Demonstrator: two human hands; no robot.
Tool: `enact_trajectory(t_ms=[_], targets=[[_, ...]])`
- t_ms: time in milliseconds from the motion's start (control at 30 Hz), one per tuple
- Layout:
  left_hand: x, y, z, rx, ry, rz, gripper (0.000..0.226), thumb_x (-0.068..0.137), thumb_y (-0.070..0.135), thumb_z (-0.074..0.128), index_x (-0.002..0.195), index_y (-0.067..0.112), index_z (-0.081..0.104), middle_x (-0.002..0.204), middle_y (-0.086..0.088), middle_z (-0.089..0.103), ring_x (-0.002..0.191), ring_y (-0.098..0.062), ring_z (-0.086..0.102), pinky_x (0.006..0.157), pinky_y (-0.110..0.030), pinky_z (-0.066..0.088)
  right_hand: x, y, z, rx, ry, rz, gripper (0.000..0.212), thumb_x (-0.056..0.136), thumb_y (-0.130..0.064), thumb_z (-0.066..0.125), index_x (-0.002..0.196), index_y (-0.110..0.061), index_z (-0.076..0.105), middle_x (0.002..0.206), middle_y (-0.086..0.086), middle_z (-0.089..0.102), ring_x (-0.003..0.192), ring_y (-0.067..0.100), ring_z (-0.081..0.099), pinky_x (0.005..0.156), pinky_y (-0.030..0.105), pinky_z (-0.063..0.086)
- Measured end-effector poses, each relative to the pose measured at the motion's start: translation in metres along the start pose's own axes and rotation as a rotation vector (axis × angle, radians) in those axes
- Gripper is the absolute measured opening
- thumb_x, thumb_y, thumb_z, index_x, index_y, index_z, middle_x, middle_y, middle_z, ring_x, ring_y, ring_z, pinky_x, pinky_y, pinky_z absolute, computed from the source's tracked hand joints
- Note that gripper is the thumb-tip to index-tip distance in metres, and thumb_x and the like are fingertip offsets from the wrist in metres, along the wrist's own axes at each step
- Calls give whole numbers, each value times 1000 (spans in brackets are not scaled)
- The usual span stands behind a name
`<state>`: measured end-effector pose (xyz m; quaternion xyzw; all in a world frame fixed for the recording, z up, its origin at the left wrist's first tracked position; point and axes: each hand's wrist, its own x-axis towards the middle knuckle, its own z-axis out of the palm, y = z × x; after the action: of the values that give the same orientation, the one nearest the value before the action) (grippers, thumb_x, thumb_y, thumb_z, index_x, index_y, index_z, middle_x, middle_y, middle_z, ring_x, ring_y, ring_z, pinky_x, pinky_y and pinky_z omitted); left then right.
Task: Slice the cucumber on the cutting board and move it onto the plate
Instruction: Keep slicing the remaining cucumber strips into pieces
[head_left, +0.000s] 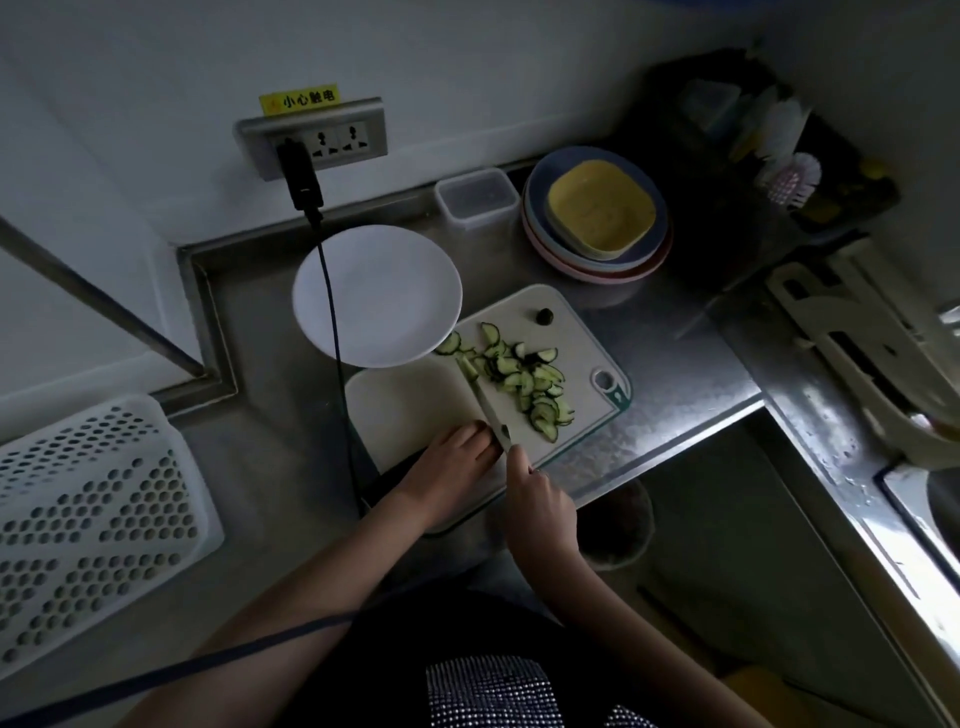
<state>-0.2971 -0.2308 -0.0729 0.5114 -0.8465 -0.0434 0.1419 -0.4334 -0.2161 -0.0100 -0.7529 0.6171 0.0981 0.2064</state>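
Several thin cucumber slices (524, 382) lie in a loose heap across the white cutting board (415, 400). A dark cucumber end piece (545, 315) sits alone near the board's far edge. My right hand (540, 499) grips the handle of a knife (488, 405) whose blade lies flat on the board, its tip at the slices. Resting on the board's near left part, my left hand (457, 457) has its fingertips against the blade by the handle. An empty white plate (376, 296) overlaps the board's far left corner.
A black cable (337, 358) hangs from the wall socket across the plate and board. Stacked plates with a yellow dish (597, 213) and a clear box (475, 197) stand behind. A perforated white basket (88, 514) lies left. The sink edge (852, 499) runs along the right.
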Motion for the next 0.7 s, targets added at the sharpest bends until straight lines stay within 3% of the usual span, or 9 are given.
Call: enact_trajectory(t_ms=[67, 133, 200, 300, 400, 533, 700], targets=[[1, 0, 1, 1, -23, -4, 43, 75, 31, 43, 105, 11, 67, 99, -6, 65, 100, -21, 42, 73, -30, 56, 0, 0, 0, 20, -7, 5, 37, 95, -8, 37, 130, -13, 30, 109, 13, 61, 96, 34, 64, 63, 36, 40], [0, 1, 1, 8, -10, 13, 39, 70, 31, 66, 104, 12, 68, 99, -5, 64, 99, -21, 42, 74, -28, 54, -1, -1, -1, 42, -5, 9, 36, 95, -8, 37, 130, -13, 30, 108, 13, 61, 96, 35, 63, 64, 37, 41], [0, 0, -1, -32, -19, 17, 54, 57, 30, 83, 103, 12, 64, 97, -4, 64, 97, -20, 43, 74, -27, 52, -2, -2, -3, 62, 3, 13, 33, 95, -7, 36, 127, -13, 32, 108, 13, 61, 97, 35, 63, 65, 38, 44], [-1, 0, -2, -49, -31, 3, 60, 51, 27, 86, 104, 11, 63, 97, -4, 64, 97, -20, 43, 74, -27, 53, -2, -3, -3, 67, -7, 17, 31, 95, -7, 36, 126, -12, 33, 108, 12, 61, 98, 35, 62, 65, 37, 41], [-1, 0, -3, -39, 2, 11, 45, 64, 23, 75, 105, 11, 63, 99, -5, 64, 100, -22, 43, 74, -29, 55, 0, -4, 0, 76, 2, 29, 29, 96, -7, 34, 124, -12, 33, 107, 12, 62, 97, 34, 62, 63, 35, 38], [1, 1, -6, -62, -8, -10, 37, 73, 17, 34, 108, 10, 44, 102, -8, 66, 103, -23, 42, 70, -31, 56, 3, -1, 3, 99, 8, 59, 27, 97, -9, 34, 125, -12, 33, 106, 13, 63, 96, 34, 63, 63, 35, 38], [-2, -1, -6, -83, -39, -14, 38, 74, 17, 35, 110, 8, 45, 103, -9, 67, 104, -23, 43, 69, -31, 56, 2, 2, 0, 53, 10, 40, 29, 97, -10, 36, 126, -13, 33, 106, 11, 63, 95, 33, 64, 63, 36, 41]])
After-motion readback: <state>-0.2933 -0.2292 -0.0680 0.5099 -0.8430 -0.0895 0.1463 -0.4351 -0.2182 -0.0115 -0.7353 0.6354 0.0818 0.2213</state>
